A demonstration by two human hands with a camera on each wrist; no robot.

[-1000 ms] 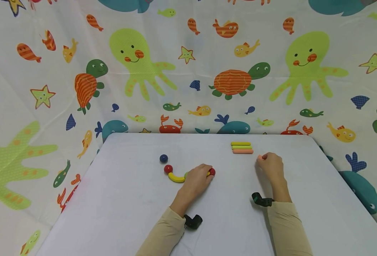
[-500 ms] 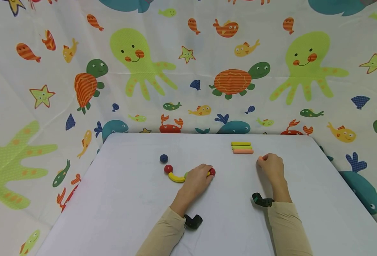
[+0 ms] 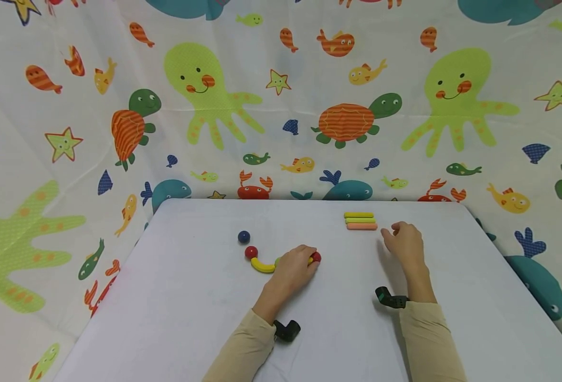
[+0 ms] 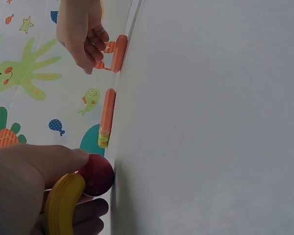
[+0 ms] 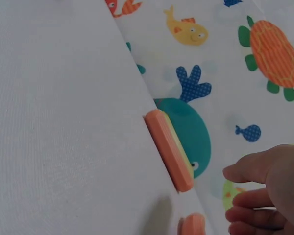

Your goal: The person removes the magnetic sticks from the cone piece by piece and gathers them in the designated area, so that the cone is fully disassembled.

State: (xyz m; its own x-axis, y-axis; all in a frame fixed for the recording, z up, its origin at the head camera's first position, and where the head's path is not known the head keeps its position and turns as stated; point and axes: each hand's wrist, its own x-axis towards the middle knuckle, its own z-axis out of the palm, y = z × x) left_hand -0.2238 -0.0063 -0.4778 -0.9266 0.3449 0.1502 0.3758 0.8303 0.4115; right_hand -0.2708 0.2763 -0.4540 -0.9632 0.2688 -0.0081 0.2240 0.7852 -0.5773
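My left hand (image 3: 294, 268) rests on the table, its thumb and fingers pinching a red ball (image 4: 99, 175). A banana-shaped yellow piece (image 4: 64, 203) lies between the thumb and curled fingers, against that ball. Left of this hand lie a curved yellow piece (image 3: 262, 266), a second red ball (image 3: 251, 252) and a dark blue ball (image 3: 244, 237). A bit of green shows beside the hand, mostly covered. My right hand (image 3: 405, 245) hovers with thumb and fingers apart, holding nothing. Near it lies a loose orange stick (image 5: 193, 225), hidden behind the hand in the head view.
Three sticks lie side by side near the table's far edge: a yellow stick (image 3: 359, 215), a yellow-green stick (image 3: 360, 220) and an orange stick (image 3: 362, 226). Behind the white table (image 3: 190, 307) hangs a curtain (image 3: 261, 111) printed with sea animals.
My right hand has let go of the orange stick; its thumb and fingers have parted and it has risen slightly. The left hand stays in place.
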